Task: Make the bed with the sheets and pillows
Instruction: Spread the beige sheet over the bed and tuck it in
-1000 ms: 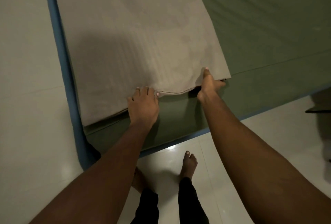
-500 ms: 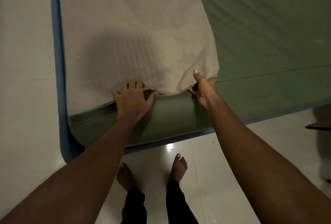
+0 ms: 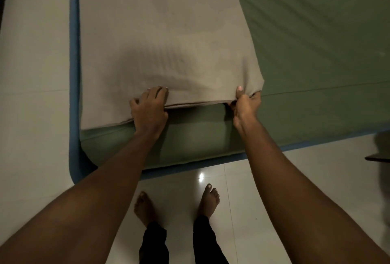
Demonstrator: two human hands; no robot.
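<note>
Beige sheet (image 3: 164,37) — on green bed (image 3: 316,42), left side | left hand (image 3: 148,111) and right hand (image 3: 244,105) pinch its near hem | soft, light, limp — hold at corners

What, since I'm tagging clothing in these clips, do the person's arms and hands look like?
The left forearm and right forearm are bare as far up as the frame shows: no sleeves. The left hand and right hand carry no gloves, rings, watch or bands that I can see.
</note>
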